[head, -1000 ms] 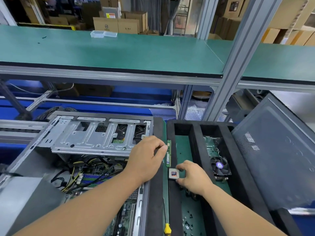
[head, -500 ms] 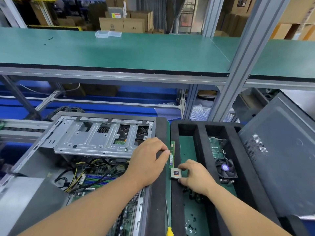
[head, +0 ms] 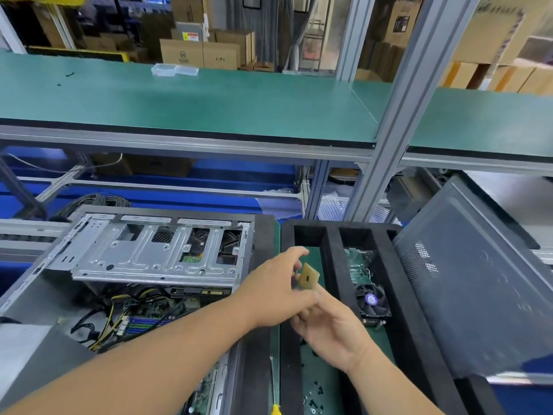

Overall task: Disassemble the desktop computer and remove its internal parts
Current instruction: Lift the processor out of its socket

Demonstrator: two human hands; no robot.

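Processor (head: 309,277) tilted on edge above the foam tray (head: 332,265), pinched in my right hand (head: 332,327) fingers; my left hand (head: 278,290), fingers loosely spread, touches beside it.

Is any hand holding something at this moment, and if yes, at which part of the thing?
The processor chip is up above the foam tray, pinched at its lower edge by the right hand. The left hand is beside it; its contact cannot be told.

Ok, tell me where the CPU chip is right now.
In the head view the CPU chip is lifted, tilted, between both hands, over the left compartment of the black foam tray, right of the open computer case.
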